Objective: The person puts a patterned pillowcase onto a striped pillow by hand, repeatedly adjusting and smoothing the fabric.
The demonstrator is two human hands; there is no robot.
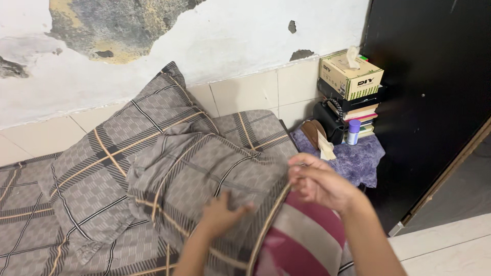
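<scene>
My left hand (221, 212) grips the grey checked pillowcase (199, 179) near its open end, fingers bunched into the cloth. My right hand (316, 180) pinches the rim of the same pillowcase on the right side. A pillow with maroon and grey stripes (304, 240) pokes out of the case's opening below my hands. A second pillow (117, 153) in a matching grey checked cover leans against the wall behind, on a bed with the same patterned sheet (25, 214).
A small table with a purple cloth (358, 161) stands at the right, bearing a tissue box (351, 74) on stacked books, a dark bag and a small white bottle with a purple cap (353, 133). A black door (434, 92) is at the far right. The wall's paint is peeling.
</scene>
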